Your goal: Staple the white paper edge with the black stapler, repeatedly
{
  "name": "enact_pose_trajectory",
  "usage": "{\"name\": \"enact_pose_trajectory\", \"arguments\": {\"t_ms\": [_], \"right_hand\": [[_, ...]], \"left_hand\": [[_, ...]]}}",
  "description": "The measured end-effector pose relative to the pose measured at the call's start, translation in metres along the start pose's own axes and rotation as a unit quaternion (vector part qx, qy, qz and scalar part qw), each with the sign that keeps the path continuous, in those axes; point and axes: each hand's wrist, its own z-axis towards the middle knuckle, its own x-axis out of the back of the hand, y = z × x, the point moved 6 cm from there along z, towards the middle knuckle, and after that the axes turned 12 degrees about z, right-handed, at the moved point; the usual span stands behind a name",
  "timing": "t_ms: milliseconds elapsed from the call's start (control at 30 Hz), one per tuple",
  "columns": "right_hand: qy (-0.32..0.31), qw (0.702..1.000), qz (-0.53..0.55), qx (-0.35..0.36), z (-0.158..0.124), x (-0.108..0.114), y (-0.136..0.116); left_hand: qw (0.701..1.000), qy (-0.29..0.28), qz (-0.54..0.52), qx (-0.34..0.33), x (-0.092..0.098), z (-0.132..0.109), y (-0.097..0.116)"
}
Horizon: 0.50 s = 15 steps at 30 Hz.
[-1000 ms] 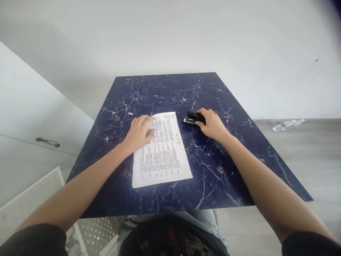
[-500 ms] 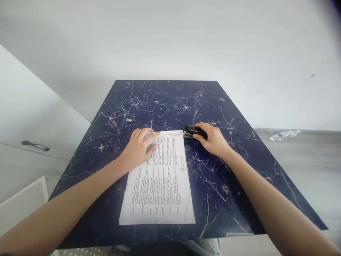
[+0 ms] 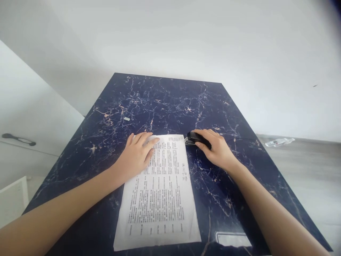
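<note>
White printed paper sheets (image 3: 160,192) lie flat on the dark blue marble-patterned table (image 3: 160,103), long edge running away from the person. The left hand (image 3: 137,156) rests palm-down with fingers spread on the paper's far left corner, pinning it. The right hand (image 3: 217,151) is closed around a small black stapler (image 3: 195,138), whose mouth sits at the paper's far right corner, touching its edge. A small pale scrap (image 3: 126,118) lies well beyond the paper, to its left.

Risk, as judged: the near end is unpinned, so the sheets could fan or skew, and the staple could land crooked or miss a layer.
</note>
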Motion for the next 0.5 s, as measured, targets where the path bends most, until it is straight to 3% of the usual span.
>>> {"name": "enact_pose_trajectory", "arguments": {"t_ms": [233,333,500], "right_hand": [[-0.002,1.0,-0.005,-0.003,0.0,0.001,-0.006],[0.029,1.0,-0.006,-0.007,0.001,0.001,-0.011],[0.057,0.998,0.005,-0.008,0.002,-0.005,-0.015]], "left_hand": [[1.0,0.007,-0.001,0.004,-0.001,-0.001,-0.001],[1.0,0.017,0.008,0.002,0.004,-0.001,0.002],[0.998,0.023,-0.02,-0.059,0.017,-0.003,0.027]]}}
